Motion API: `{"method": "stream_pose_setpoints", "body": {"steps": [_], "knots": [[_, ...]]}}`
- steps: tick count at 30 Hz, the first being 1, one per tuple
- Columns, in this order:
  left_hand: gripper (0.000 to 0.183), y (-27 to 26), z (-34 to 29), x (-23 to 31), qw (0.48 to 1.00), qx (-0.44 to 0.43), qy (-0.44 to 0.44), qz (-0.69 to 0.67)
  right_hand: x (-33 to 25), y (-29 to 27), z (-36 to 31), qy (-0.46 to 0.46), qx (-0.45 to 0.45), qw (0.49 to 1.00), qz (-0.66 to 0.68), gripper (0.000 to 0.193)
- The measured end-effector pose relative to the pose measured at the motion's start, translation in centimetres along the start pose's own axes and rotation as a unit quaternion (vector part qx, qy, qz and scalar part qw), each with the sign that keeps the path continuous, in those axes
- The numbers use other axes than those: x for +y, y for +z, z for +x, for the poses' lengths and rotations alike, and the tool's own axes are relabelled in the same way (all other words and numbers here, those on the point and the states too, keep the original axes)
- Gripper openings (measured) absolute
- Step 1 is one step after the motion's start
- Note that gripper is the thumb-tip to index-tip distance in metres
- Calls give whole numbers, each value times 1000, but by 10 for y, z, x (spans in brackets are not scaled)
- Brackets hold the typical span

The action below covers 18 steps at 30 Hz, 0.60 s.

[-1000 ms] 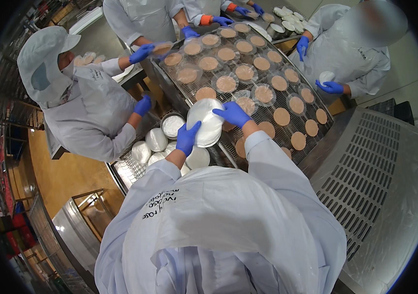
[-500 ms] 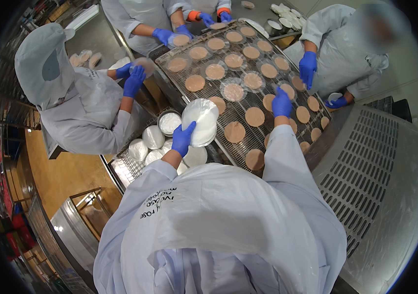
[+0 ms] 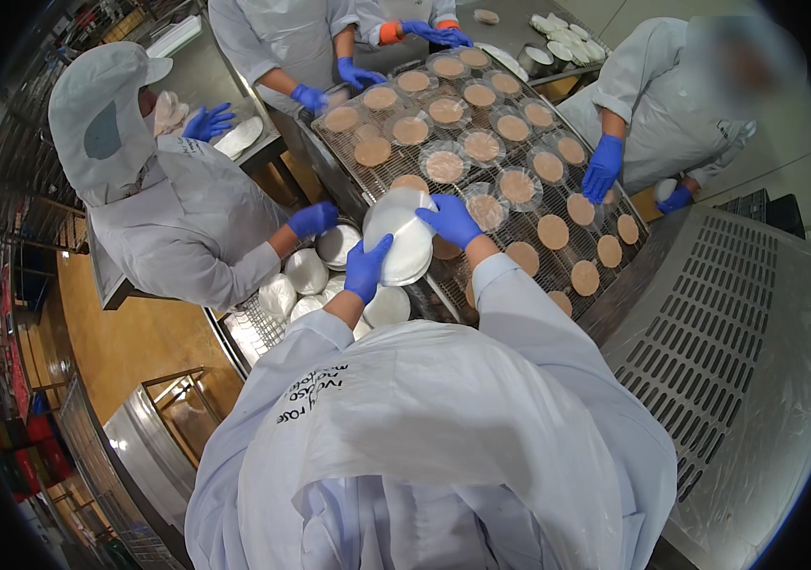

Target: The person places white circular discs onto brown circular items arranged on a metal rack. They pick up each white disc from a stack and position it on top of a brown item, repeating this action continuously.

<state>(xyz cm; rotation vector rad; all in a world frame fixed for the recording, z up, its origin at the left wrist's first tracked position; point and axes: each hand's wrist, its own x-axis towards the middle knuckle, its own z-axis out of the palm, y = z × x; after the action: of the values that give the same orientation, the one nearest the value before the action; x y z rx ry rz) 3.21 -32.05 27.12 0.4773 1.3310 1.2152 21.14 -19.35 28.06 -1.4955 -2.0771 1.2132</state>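
My left hand (image 3: 365,269), in a blue glove, grips a stack of round whitish plastic sheets (image 3: 400,251) near the belt's left edge. The fingertips of my gloved right hand (image 3: 453,221) close on the stack's upper right edge; whether a single sheet is between them is hidden. Under and beyond my right hand runs a wire-mesh conveyor belt (image 3: 396,159) carrying round flat pinkish-brown patties (image 3: 553,232). Clear round sheets lie with several patties farther up the belt, such as one patty (image 3: 445,167).
White round wrapped stacks (image 3: 306,272) and a round tin (image 3: 338,243) crowd a metal rack at left, where a co-worker's gloved hand (image 3: 313,219) reaches. Another co-worker's hand (image 3: 603,168) hovers at the belt's right edge. A slotted metal cover (image 3: 700,342) stands at right.
My right hand has come back left from over the patties to the stack in my left hand. The co-worker at left has lowered a hand toward the tin. Patties have shifted on the belt.
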Motion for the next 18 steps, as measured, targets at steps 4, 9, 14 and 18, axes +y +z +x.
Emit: {"method": "stream_pose_setpoints", "body": {"steps": [4, 9, 14, 18], "knots": [[49, -13, -3, -6, 999, 26, 28, 33, 10, 9, 0, -42, 107, 993, 27, 34], [47, -22, -4, -14, 1000, 24, 9, 13, 6, -14, -7, 33, 87, 989, 118, 30], [45, -30, 10, -24, 1000, -16, -3, 12, -5, 0, -10, 67, 64, 971, 221, 38], [47, -25, 22, -12, 999, -6, 20, 41, -20, 12, -3, 80, -8, 993, 90, 43]]}}
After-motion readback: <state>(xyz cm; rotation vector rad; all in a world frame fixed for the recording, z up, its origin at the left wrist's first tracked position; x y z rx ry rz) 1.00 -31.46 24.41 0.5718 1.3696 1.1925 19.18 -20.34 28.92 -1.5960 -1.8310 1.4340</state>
